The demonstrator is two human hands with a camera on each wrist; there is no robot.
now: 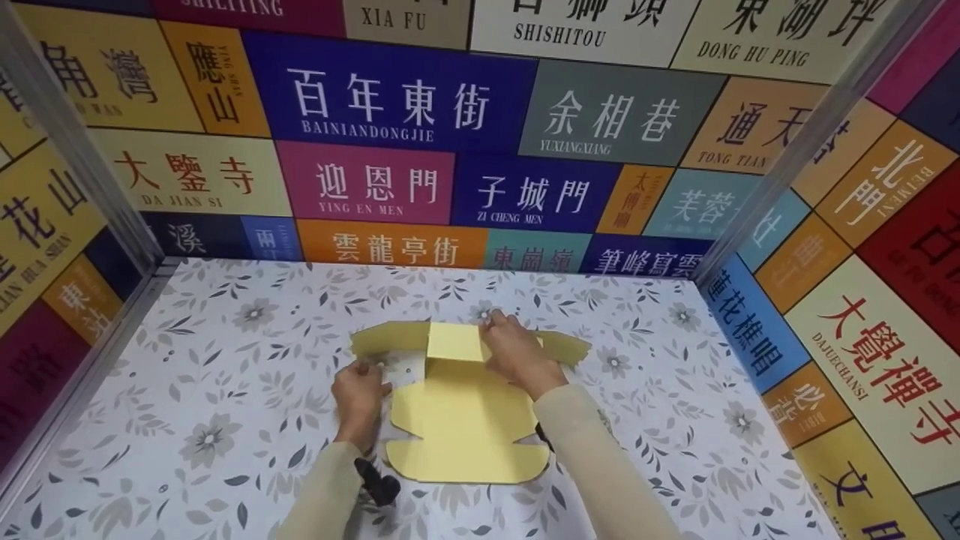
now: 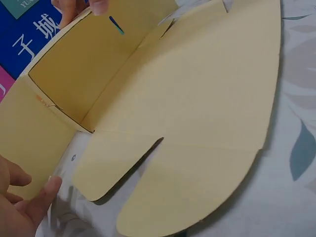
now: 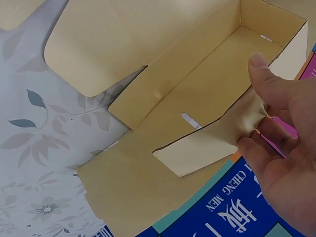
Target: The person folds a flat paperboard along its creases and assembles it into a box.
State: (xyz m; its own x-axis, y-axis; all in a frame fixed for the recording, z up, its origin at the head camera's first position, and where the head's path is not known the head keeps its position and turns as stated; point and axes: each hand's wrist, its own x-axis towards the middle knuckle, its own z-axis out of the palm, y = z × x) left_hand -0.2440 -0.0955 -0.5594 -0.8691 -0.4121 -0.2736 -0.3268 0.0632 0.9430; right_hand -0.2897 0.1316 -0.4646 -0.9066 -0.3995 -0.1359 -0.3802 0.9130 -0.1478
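A yellow cardboard box (image 1: 469,427), partly folded, lies on the table with its slotted, round-cornered panel toward me. Its far part stands up as a narrow trough, seen from inside in the right wrist view. Side flaps spread left (image 1: 394,339) and right (image 1: 566,345) of it. My right hand (image 1: 517,352) grips the raised outer panel (image 3: 202,143), thumb on the inner side and fingers outside, where the card is dented. By the left flap's lower edge is my left hand (image 1: 360,397), thumb and forefinger apart in the left wrist view.
The table (image 1: 210,360) has a white cover with grey leaves and flowers. Walls with coloured place-name panels (image 1: 390,97) rise behind and at both sides, with metal posts (image 1: 795,135) at the corners. A black strap piece (image 1: 379,484) sits at my left wrist.
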